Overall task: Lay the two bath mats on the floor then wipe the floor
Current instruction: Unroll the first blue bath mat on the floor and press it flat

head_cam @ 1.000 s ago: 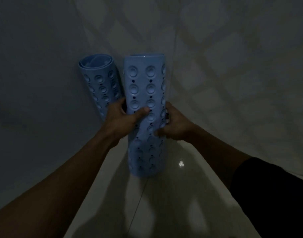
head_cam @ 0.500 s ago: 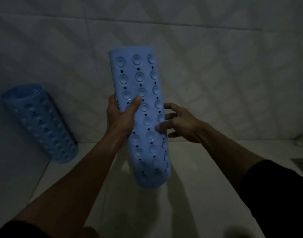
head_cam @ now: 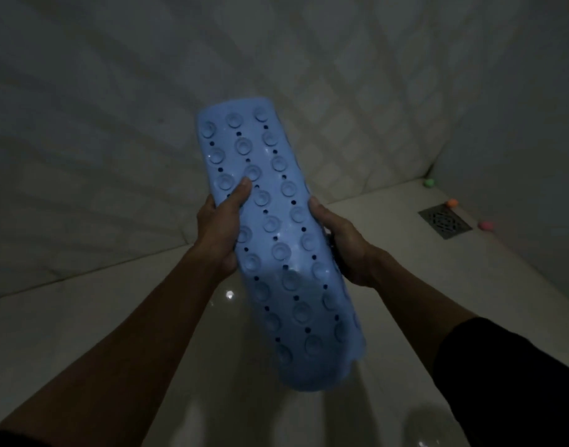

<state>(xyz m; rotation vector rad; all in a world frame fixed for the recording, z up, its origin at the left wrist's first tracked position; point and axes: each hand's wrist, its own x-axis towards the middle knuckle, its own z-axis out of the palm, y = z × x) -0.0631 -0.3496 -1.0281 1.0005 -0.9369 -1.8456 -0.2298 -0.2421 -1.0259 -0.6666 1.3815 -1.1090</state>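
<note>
Holding the rolled mat (head_cam: 278,240) tilted in the air above the pale floor (head_cam: 92,317), the person probably meant to find its loose edge before unrolling it; the second mat was out of view. The left hand (head_cam: 220,233) clamped one side, thumb across the suction cups. The right hand (head_cam: 342,246) curled round the other side, fingers hidden behind. A drain (head_cam: 444,220) sat near the corner.

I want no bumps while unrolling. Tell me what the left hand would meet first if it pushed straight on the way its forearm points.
The left hand grips the rolled blue mat. Carried onward, up and away, it would probably meet the tiled wall behind; depth is unclear.
</note>
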